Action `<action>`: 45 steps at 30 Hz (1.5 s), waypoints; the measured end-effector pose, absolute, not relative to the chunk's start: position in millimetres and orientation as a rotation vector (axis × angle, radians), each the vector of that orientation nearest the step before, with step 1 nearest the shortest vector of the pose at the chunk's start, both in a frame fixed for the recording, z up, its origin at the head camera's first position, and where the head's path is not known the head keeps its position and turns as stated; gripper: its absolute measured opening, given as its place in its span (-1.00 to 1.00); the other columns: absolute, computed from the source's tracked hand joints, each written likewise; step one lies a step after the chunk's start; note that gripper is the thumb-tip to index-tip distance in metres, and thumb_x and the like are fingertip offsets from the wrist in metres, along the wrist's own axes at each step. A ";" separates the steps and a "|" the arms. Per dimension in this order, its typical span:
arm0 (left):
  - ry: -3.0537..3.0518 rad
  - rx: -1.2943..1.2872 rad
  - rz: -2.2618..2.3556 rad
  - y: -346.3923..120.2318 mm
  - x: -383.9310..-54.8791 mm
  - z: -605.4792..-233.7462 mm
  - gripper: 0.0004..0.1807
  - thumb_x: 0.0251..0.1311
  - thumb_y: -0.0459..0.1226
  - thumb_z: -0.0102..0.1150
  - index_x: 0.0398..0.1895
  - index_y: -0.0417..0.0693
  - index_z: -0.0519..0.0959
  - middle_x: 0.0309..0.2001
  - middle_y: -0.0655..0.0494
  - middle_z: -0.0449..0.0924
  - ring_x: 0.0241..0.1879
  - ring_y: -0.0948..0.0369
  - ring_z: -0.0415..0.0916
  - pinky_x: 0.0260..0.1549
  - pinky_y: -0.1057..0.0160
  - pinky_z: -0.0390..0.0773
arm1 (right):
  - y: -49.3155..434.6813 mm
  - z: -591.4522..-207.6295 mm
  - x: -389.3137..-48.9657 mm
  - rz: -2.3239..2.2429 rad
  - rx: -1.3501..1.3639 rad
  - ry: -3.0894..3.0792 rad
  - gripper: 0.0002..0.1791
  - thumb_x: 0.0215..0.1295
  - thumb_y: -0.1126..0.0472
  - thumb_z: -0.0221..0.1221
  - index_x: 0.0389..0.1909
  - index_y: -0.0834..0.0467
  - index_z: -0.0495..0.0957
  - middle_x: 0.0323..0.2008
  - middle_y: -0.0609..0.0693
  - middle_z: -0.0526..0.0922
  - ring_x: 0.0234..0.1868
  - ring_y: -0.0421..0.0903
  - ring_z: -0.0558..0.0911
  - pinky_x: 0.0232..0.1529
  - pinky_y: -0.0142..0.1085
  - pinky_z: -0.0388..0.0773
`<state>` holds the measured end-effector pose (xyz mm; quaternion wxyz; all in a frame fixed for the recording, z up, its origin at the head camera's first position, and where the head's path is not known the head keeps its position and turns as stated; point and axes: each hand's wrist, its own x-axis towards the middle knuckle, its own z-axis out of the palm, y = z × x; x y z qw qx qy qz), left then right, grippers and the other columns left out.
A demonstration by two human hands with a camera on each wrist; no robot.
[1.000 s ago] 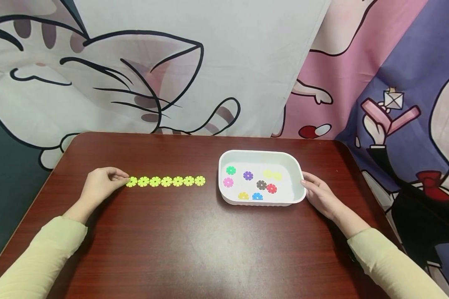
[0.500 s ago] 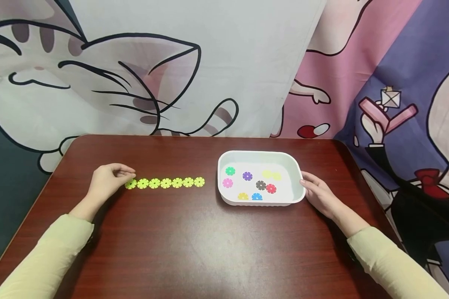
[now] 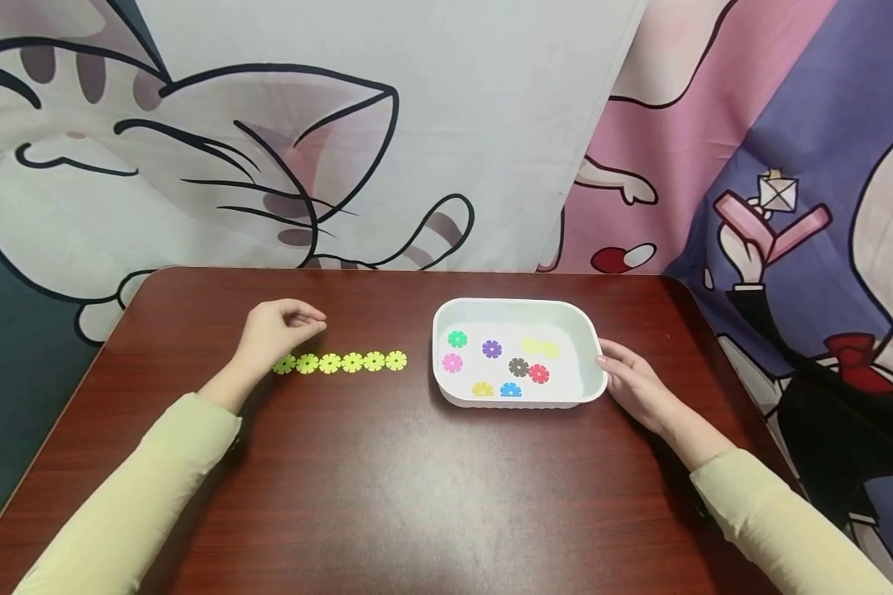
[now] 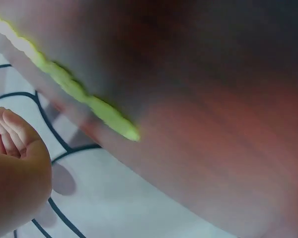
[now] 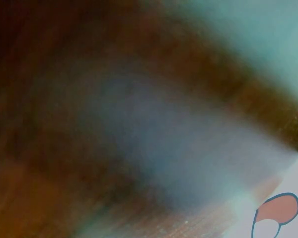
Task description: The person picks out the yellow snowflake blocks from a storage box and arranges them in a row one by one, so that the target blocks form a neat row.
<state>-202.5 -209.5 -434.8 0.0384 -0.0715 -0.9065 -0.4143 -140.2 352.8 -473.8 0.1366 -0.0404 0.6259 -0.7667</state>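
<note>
A row of yellow-green flower-shaped plastic discs lies joined edge to edge on the table, and the left wrist view catches the blurred strip too. My left hand is raised over the row's left part, fingers loosely bent with nothing visible between them; it hides the leftmost disc. In the left wrist view the curled fingers show at the left edge. My right hand grips the right end of a white plastic tray, thumb at the rim. The right wrist view is mostly blurred.
Inside the tray lie loose flower discs: a green one, a purple one, a red one and several others. The reddish-brown table ends at a back edge, behind which hang cartoon-printed cloths.
My left hand has let go of the leftmost disc, lifted, and moved right over the row. My right hand stays on the tray, which has not moved.
</note>
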 end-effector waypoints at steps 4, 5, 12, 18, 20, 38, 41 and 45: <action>-2.777 -0.256 -1.321 -186.5 -210.8 -432.3 -0.84 0.25 -0.34 0.48 -0.15 -0.24 0.81 -0.24 -0.19 0.84 -0.42 0.61 0.56 -0.30 0.61 0.52 | 352.4 -472.3 -140.6 -2.212 -0.111 1.822 -0.69 0.65 0.38 -0.07 0.25 0.07 0.44 0.16 -0.17 0.66 0.19 -0.37 0.63 0.20 -0.55 0.56; -2.775 -0.263 -1.333 -180.7 -212.9 -431.8 -0.84 0.25 -0.34 0.48 -0.16 -0.24 0.81 -0.24 -0.19 0.84 -0.41 0.59 0.58 -0.29 0.60 0.53 | 352.3 -472.1 -140.6 -2.212 -0.111 1.821 -0.69 0.65 0.38 -0.07 0.25 0.08 0.44 0.16 -0.17 0.66 0.19 -0.37 0.63 0.20 -0.55 0.56; -2.760 -0.336 -1.385 -141.0 -223.7 -421.9 -0.87 0.24 -0.34 0.49 -0.18 -0.19 0.82 -0.24 -0.15 0.84 -0.36 0.33 0.67 -0.29 0.51 0.57 | 352.3 -472.1 -140.3 -2.198 -0.101 1.839 -0.70 0.65 0.37 -0.06 0.26 0.08 0.43 0.16 -0.18 0.65 0.19 -0.38 0.62 0.21 -0.55 0.55; -2.748 -0.426 -1.415 -111.2 -229.8 -411.8 -0.89 0.24 -0.33 0.49 -0.20 -0.16 0.82 -0.23 -0.11 0.83 -0.25 0.08 0.73 -0.17 0.31 0.64 | 353.4 -472.9 -139.8 -2.187 -0.100 1.850 -0.70 0.66 0.36 -0.06 0.27 0.09 0.42 0.17 -0.19 0.65 0.20 -0.39 0.62 0.21 -0.56 0.55; -2.740 -0.453 -1.433 -101.7 -231.0 -409.6 -0.89 0.24 -0.33 0.48 -0.20 -0.16 0.82 -0.23 -0.11 0.83 -0.23 0.05 0.74 -0.14 0.26 0.66 | 353.7 -473.1 -139.7 -2.193 -0.111 1.845 -0.70 0.66 0.36 -0.07 0.28 0.11 0.41 0.17 -0.19 0.65 0.20 -0.39 0.62 0.21 -0.55 0.55; -2.758 -0.688 -1.504 -25.6 -234.0 -405.3 -0.89 0.27 -0.36 0.46 -0.17 -0.18 0.81 -0.20 -0.06 0.82 -0.20 0.10 0.74 -0.12 0.27 0.73 | 352.8 -473.4 -138.3 -2.215 -0.124 1.811 -0.68 0.66 0.38 -0.09 0.26 0.07 0.46 0.17 -0.18 0.67 0.20 -0.38 0.63 0.21 -0.55 0.56; -2.749 -0.716 -1.519 -15.4 -235.4 -405.2 -0.90 0.27 -0.37 0.46 -0.18 -0.18 0.80 -0.20 -0.06 0.83 -0.20 0.10 0.75 -0.10 0.27 0.73 | 352.5 -473.4 -138.3 -2.221 -0.128 1.805 -0.68 0.66 0.38 -0.09 0.24 0.06 0.47 0.16 -0.18 0.67 0.19 -0.38 0.63 0.20 -0.55 0.56; -2.765 -0.738 -1.522 -1.6 -236.8 -405.4 -0.90 0.28 -0.37 0.46 -0.17 -0.16 0.80 -0.20 -0.05 0.83 -0.19 0.10 0.75 -0.07 0.25 0.73 | 352.1 -472.9 -138.3 -2.223 -0.131 1.805 -0.67 0.66 0.38 -0.09 0.23 0.04 0.49 0.16 -0.18 0.68 0.19 -0.38 0.63 0.20 -0.55 0.56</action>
